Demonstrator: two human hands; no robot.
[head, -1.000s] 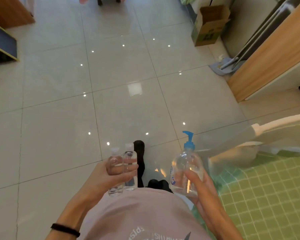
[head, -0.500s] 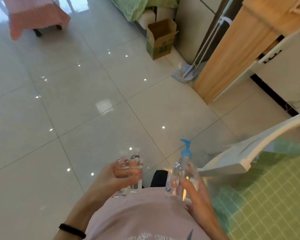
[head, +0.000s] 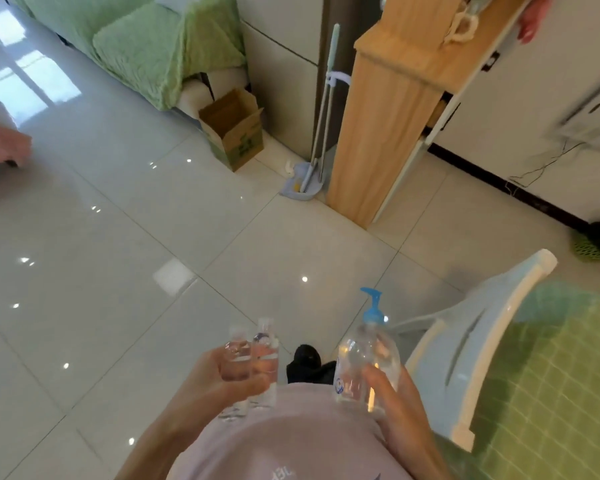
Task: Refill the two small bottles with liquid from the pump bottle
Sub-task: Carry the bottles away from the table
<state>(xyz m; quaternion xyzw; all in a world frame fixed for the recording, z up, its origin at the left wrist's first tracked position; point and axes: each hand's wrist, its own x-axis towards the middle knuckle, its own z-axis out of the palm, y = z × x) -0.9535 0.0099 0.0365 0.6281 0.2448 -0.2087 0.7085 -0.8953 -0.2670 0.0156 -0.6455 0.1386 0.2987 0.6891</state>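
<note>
My left hand (head: 210, 382) grips two small clear bottles side by side, both upright: one (head: 237, 348) on the left, the other (head: 265, 341) just right of it. Their lower halves are partly covered by my fingers. My right hand (head: 390, 398) holds a clear pump bottle (head: 366, 362) with a blue pump head (head: 373, 306), upright, a hand's width to the right of the small bottles. Both hands are in front of my pink shirt, above the tiled floor.
A table with a green checked cloth (head: 551, 393) and a white chair (head: 471, 341) stand at the right. Farther off are a wooden cabinet (head: 388, 133), a mop (head: 312, 161), an open cardboard box (head: 234, 128) and a sofa with a green cover (head: 146, 43).
The view has swung right and upward, bringing the sofa, cabinet and wall into sight. Both hands keep the same bottles in the same hold in front of my body.
</note>
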